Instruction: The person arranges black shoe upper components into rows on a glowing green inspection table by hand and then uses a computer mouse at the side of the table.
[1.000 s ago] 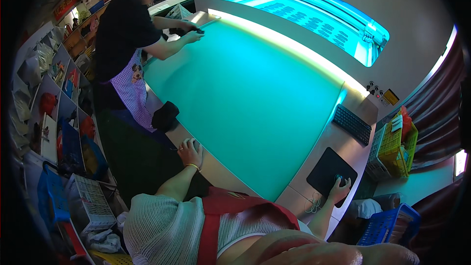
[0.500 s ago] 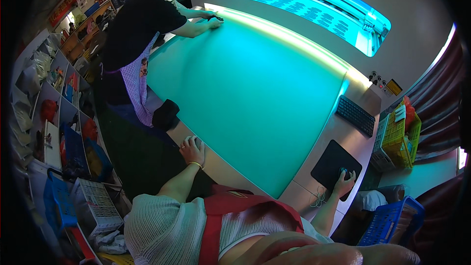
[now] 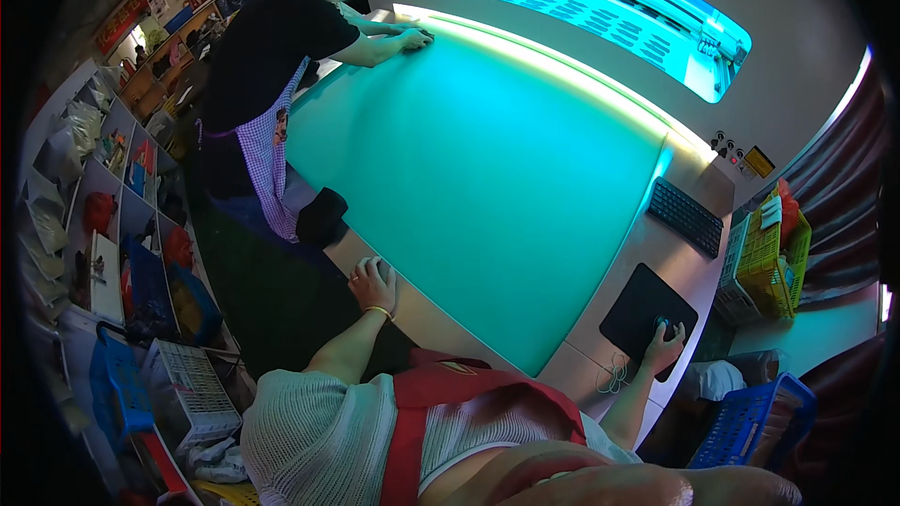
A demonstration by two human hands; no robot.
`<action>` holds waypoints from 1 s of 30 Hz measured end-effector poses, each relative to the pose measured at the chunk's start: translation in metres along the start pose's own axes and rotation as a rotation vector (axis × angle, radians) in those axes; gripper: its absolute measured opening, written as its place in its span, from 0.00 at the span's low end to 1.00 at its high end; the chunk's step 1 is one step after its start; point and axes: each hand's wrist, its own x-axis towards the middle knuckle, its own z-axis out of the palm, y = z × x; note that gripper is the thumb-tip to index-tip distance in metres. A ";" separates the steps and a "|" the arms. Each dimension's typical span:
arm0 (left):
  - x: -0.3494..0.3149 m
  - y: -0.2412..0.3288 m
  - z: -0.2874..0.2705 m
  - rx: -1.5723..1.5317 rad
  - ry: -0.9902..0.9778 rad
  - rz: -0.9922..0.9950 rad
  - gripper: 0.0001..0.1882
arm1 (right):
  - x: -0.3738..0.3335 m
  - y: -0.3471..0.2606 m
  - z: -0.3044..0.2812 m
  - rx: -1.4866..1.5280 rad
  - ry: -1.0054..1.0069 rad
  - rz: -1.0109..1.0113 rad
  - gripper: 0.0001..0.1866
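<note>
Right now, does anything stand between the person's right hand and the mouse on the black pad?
Nothing visible does: the right hand rests on the mouse. The keyboard and coiled cable lie outside the black pad.

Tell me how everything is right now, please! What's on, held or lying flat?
Person's bare right hand: curled over the mouse
Small dark computer mouse: held, on the pad
Black rectangular mouse pad: lying flat
Bare left hand: resting at the table's edge
Black rectangular keyboard: untouched
Thin pale cable: looped loosely
Long pale-yellow light strip: glowing
Yellow plastic basket: holding things
</note>
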 end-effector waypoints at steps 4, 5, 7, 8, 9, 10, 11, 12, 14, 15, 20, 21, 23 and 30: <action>0.000 0.002 -0.001 0.005 -0.016 -0.003 0.23 | -0.001 0.006 0.001 -0.015 0.012 -0.004 0.29; 0.000 0.001 -0.001 0.006 -0.015 -0.002 0.23 | -0.001 0.004 0.000 -0.011 0.008 -0.006 0.29; -0.001 0.000 0.001 -0.006 0.001 0.002 0.23 | 0.000 0.003 0.000 -0.009 0.004 -0.005 0.29; -0.001 0.000 0.001 -0.006 -0.002 0.005 0.23 | 0.000 0.003 0.001 0.001 0.006 -0.002 0.29; -0.001 0.000 0.000 -0.003 -0.005 0.005 0.23 | 0.001 0.003 0.001 0.012 0.008 0.001 0.29; -0.001 -0.001 0.000 0.000 -0.008 0.004 0.23 | 0.001 0.002 0.001 0.009 0.007 0.003 0.29; -0.001 -0.001 0.001 0.001 -0.012 0.004 0.23 | 0.001 0.002 0.001 0.015 0.009 0.005 0.29; -0.001 -0.002 0.003 -0.001 0.001 0.007 0.23 | 0.001 0.003 0.001 0.022 0.012 0.007 0.30; 0.000 -0.001 0.004 -0.004 0.010 0.011 0.23 | 0.002 0.008 0.003 0.030 0.013 -0.001 0.30; 0.000 0.000 0.002 -0.005 0.004 0.011 0.23 | 0.002 0.011 0.003 0.041 0.014 -0.010 0.30; 0.001 -0.002 0.004 -0.009 0.016 0.018 0.23 | 0.000 0.009 0.005 0.050 0.017 -0.013 0.30; 0.000 -0.002 0.001 -0.002 0.014 0.015 0.23 | 0.000 0.009 0.005 0.045 0.015 -0.017 0.30; 0.001 0.000 -0.001 -0.001 0.020 0.018 0.23 | 0.000 0.014 0.006 0.060 0.025 -0.016 0.30; 0.000 0.001 -0.004 0.000 -0.021 -0.003 0.24 | 0.000 0.008 0.002 0.058 0.024 -0.012 0.29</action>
